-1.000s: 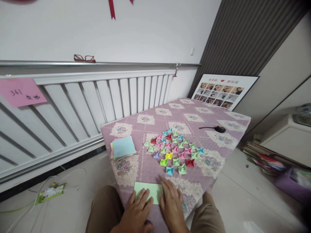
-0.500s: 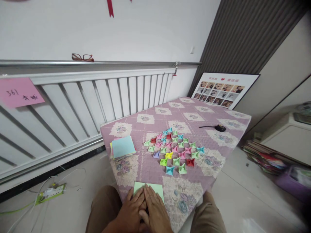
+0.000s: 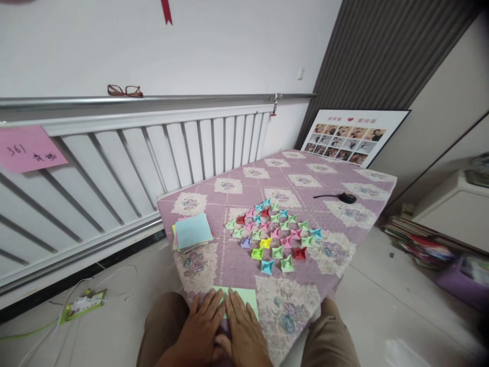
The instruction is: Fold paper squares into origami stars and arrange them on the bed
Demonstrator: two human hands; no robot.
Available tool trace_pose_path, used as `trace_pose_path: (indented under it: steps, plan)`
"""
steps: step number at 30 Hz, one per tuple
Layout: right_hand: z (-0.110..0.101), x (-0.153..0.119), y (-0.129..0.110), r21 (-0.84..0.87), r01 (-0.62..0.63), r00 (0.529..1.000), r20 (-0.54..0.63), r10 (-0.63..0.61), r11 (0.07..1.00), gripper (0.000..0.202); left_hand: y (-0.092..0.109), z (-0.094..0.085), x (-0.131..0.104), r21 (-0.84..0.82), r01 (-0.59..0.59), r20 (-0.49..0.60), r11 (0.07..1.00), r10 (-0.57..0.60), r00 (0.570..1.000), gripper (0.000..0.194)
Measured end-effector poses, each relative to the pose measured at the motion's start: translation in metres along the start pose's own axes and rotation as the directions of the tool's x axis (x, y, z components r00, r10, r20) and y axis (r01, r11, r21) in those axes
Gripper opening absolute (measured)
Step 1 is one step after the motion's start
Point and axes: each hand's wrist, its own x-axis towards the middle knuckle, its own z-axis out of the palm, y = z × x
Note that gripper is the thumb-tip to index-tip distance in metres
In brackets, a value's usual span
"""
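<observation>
My two hands (image 3: 224,326) cover lower part of pale green paper sheet (image 3: 248,296). Handwriting on pink paper note (image 3: 32,149), left edge of frame, partly cut off.

Square blue-topped paper stack (image 3: 193,231) lies on purple floral tablecloth (image 3: 236,271), left of small multicoloured folded-paper forms (image 3: 265,243); flat green paper sheet (image 3: 249,295) lies before the forms.

pink note (image 3: 26,157): "361", handwritten characters unclear | photo board (image 3: 390,133): red heart (image 3: 350,120), pink characters unreadable
</observation>
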Motion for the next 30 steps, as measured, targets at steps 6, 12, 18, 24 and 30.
trace_pose_path:
  steps: [6,12,18,24,30]
  plan:
    - [-0.002,-0.004,0.005,-0.04,0.05,0.997,-0.052,-0.052,0.998,0.079,0.001,-0.003,0.0,0.005,0.004,0.011,1.0,-0.004,1.0,0.086]
    - [-0.015,-0.019,0.026,-0.119,0.08,0.992,-0.087,-0.091,0.99,0.085,-0.003,-0.003,-0.002,0.033,-0.047,-0.05,0.998,0.049,0.998,0.08]
    - [-0.028,-0.046,0.06,-0.196,-0.008,0.982,-0.188,-0.03,0.981,0.076,0.003,-0.014,-0.001,-0.028,0.024,0.074,0.999,-0.022,0.997,0.087]
    - [-0.043,-0.035,0.051,-0.19,-0.128,0.924,-0.378,0.048,0.973,0.039,0.006,-0.019,-0.002,-0.073,0.039,0.068,0.997,-0.034,0.997,0.084]
    - [-0.039,-0.001,-0.016,0.036,0.093,0.95,-0.304,-0.077,0.995,0.026,0.006,-0.02,-0.002,-0.068,0.045,0.064,0.997,-0.041,0.997,0.081]
